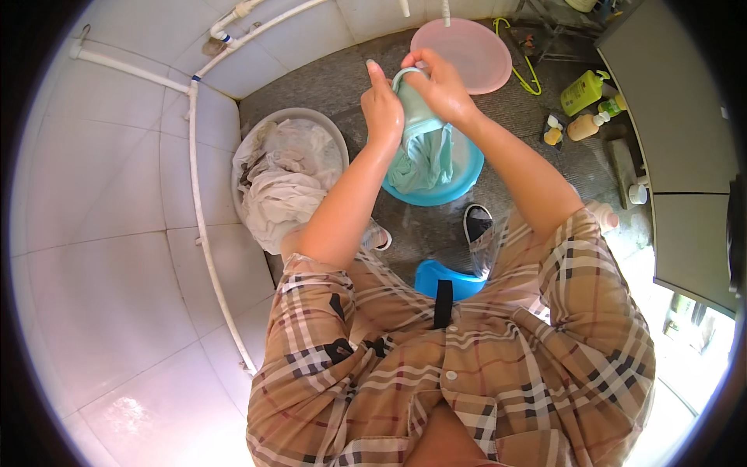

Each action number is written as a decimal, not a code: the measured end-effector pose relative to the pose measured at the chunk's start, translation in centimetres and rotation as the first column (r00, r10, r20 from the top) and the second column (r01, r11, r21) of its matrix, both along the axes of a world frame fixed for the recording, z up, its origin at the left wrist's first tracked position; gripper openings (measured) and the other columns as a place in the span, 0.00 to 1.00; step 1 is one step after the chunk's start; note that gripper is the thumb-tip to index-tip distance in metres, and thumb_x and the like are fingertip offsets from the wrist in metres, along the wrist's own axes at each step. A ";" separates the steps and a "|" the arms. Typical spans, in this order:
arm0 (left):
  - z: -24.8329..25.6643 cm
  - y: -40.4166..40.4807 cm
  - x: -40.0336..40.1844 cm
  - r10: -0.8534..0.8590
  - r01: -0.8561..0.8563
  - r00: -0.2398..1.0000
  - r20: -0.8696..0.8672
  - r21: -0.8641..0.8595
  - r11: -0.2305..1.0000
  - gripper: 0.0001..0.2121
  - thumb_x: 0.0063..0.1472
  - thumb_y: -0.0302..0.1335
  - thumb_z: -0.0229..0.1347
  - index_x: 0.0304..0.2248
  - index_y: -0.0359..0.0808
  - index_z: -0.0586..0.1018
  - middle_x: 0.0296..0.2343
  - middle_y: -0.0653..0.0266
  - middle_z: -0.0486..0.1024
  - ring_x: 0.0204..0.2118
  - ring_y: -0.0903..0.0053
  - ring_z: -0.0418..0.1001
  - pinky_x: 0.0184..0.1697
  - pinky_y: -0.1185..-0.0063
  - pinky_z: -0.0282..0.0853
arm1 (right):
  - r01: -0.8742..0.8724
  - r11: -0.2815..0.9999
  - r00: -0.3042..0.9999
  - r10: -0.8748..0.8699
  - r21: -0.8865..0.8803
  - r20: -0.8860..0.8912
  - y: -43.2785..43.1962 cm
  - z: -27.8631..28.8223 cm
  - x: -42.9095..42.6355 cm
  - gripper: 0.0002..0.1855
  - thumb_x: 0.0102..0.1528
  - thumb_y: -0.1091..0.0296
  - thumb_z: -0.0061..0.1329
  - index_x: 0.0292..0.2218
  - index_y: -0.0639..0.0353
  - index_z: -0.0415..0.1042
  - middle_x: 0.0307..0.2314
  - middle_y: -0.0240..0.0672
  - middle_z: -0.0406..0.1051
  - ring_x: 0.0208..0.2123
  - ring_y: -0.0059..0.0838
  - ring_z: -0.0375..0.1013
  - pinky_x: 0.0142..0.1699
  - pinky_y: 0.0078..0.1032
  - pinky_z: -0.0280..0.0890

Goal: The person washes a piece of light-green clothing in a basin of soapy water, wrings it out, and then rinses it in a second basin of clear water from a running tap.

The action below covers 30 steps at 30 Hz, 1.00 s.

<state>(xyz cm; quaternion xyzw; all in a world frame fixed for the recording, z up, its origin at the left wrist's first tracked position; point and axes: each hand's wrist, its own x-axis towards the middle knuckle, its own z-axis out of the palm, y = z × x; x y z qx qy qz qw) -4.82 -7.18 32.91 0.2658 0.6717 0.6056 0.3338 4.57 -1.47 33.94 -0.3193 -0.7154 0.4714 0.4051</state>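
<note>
A wet-looking mint-green cloth garment (pixel 429 146) hangs from both hands above a round blue basin (pixel 435 197), its lower folds reaching down into the basin. My left hand (pixel 382 111) grips the garment's left side, thumb pointing up and the other fingers partly hidden. On the other side, my right hand (pixel 440 87) pinches the curved upper edge, with its fingertips over the band. Whitish liquid shows inside the basin beside the cloth.
A grey basin (pixel 344 143) at left holds crumpled white cloth (pixel 286 195). Beyond the hands lies a pink basin (pixel 467 55), beside a yellow-green hanger (pixel 528 82). Pump bottles (pixel 582 93) stand right, near a grey cabinet (pixel 694 128). A blue plastic stool (pixel 446 280) is beneath me.
</note>
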 end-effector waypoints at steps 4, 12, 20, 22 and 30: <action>0.5 -0.2 1.8 0.013 -0.017 0.998 0.059 0.079 0.997 0.31 0.62 0.47 0.32 0.23 0.25 0.73 0.20 0.54 0.70 0.26 0.71 0.68 0.32 0.74 0.62 | 0.056 0.955 0.995 -0.076 0.291 0.058 -1.0 0.9 0.0 0.13 0.47 0.59 0.42 0.35 0.54 0.66 0.13 0.40 0.66 0.17 0.39 0.67 0.25 0.34 0.61; -2.3 1.3 0.1 0.028 -0.041 0.986 0.163 0.073 0.997 0.27 0.61 0.46 0.36 0.25 0.25 0.71 0.22 0.56 0.71 0.26 0.71 0.68 0.28 0.76 0.62 | -0.023 0.902 0.989 -0.042 0.430 0.141 -1.2 -1.6 -1.0 0.13 0.55 0.60 0.38 0.40 0.53 0.64 0.21 0.45 0.69 0.24 0.49 0.69 0.28 0.36 0.63; -2.6 0.9 2.1 -0.141 0.138 0.987 0.082 0.044 0.989 0.16 0.62 0.37 0.38 0.32 0.31 0.70 0.31 0.60 0.69 0.35 0.77 0.69 0.35 0.77 0.65 | 0.008 0.841 0.957 -0.164 0.541 0.241 1.5 -3.5 -0.5 0.11 0.55 0.57 0.38 0.39 0.49 0.64 0.16 0.42 0.69 0.19 0.45 0.69 0.24 0.37 0.63; -2.7 1.8 3.3 0.051 -0.085 0.898 0.436 0.059 0.995 0.10 0.60 0.33 0.41 0.28 0.36 0.69 0.30 0.62 0.69 0.32 0.77 0.69 0.34 0.76 0.66 | 0.108 0.867 0.913 -0.281 0.487 0.298 2.5 -2.9 -0.3 0.11 0.55 0.58 0.39 0.38 0.49 0.65 0.16 0.43 0.68 0.19 0.47 0.68 0.25 0.37 0.63; -2.1 1.3 3.7 0.014 -0.116 0.829 0.558 0.148 0.982 0.23 0.62 0.42 0.37 0.37 0.26 0.70 0.34 0.59 0.69 0.33 0.74 0.69 0.33 0.77 0.65 | 0.138 0.860 0.915 -0.301 0.492 0.269 2.0 -3.2 -0.7 0.11 0.55 0.56 0.38 0.35 0.50 0.66 0.19 0.43 0.69 0.22 0.47 0.69 0.28 0.37 0.63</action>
